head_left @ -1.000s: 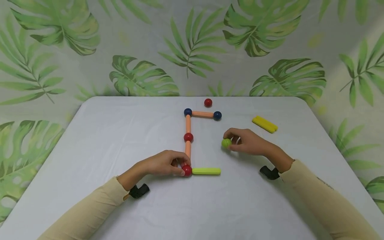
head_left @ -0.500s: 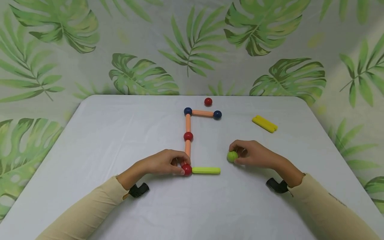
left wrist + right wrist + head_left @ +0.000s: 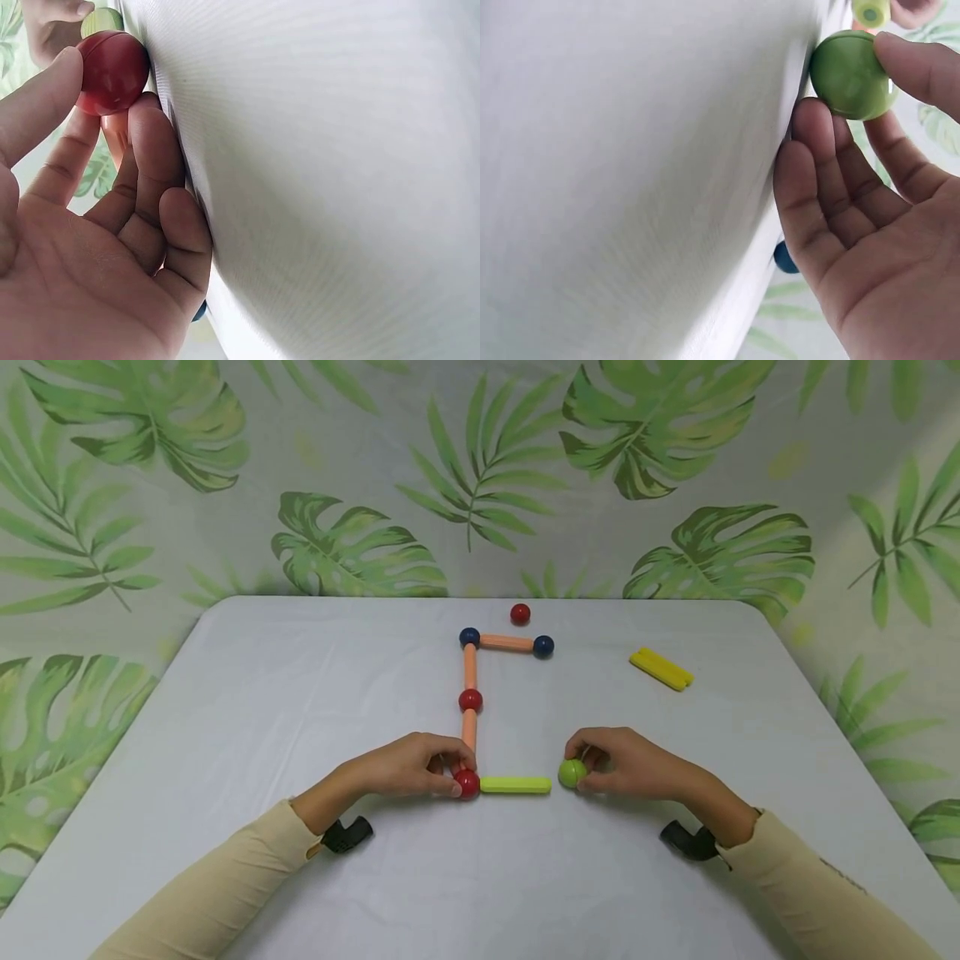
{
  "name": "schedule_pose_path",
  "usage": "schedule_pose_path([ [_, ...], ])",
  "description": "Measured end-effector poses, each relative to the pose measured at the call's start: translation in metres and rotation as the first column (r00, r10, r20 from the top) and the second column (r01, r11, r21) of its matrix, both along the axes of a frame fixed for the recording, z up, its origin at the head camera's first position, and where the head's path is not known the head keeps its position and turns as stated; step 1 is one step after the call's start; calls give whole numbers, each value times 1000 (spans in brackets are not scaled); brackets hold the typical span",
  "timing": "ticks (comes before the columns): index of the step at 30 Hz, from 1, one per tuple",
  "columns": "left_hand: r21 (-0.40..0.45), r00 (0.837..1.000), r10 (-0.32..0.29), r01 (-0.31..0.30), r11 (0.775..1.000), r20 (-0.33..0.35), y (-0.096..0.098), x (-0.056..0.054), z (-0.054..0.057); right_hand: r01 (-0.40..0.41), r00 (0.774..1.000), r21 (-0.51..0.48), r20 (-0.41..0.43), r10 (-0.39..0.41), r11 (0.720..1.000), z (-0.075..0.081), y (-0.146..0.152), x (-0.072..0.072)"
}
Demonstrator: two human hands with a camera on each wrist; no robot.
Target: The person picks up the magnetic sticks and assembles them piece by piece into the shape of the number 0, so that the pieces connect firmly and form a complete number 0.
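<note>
Newly drawn back across the smooth white counter (image 3: 300, 677), the right hand (image 3: 637, 765), opposite the left hand (image 3: 408, 765), faces a faceted lime stick (image 3: 515, 785) lying left to right, pinching a shiny green ball (image 3: 571, 773) just beyond its free end, the left pinching a glossy red ball (image 3: 469, 785) at the other.

The left fingers (image 3: 450, 749) cover part of the red ball (image 3: 468, 785) and the lower end of the nearer orange stick (image 3: 469, 727); the right fingers (image 3: 581, 741) hide the right side of the green ball (image 3: 571, 773); the left sleeve (image 3: 210, 885), right sleeve (image 3: 817, 881) and counter (image 3: 360, 693) all run off the head view's bottom edge; the sleeve print (image 3: 843, 877) is too small to read; in the left wrist view, a dark blue sliver (image 3: 199, 312), perhaps a ball, is mostly hidden; the right wrist view's top edge clips the yellow-green stick (image 3: 871, 13).
</note>
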State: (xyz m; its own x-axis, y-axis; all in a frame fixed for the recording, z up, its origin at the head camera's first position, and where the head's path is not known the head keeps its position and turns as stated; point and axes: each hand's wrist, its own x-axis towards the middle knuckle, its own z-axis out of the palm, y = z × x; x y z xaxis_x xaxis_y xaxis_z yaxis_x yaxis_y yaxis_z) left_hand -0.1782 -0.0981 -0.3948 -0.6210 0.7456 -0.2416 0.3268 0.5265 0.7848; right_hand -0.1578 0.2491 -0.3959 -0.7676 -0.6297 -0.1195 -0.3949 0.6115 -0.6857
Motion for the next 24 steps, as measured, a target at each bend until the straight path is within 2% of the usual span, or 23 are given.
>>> schedule_pose_path([
  [16, -3, 1000, 3, -3, 1000, 0, 1, 0, 0, -46, 998, -7, 53, 46, 999, 0, -8, 4],
  [24, -22, 999, 10, -11, 1000, -45, 1, 2, 0, -84, 996, -14, 44, 84, 996, 0, -9, -1],
])
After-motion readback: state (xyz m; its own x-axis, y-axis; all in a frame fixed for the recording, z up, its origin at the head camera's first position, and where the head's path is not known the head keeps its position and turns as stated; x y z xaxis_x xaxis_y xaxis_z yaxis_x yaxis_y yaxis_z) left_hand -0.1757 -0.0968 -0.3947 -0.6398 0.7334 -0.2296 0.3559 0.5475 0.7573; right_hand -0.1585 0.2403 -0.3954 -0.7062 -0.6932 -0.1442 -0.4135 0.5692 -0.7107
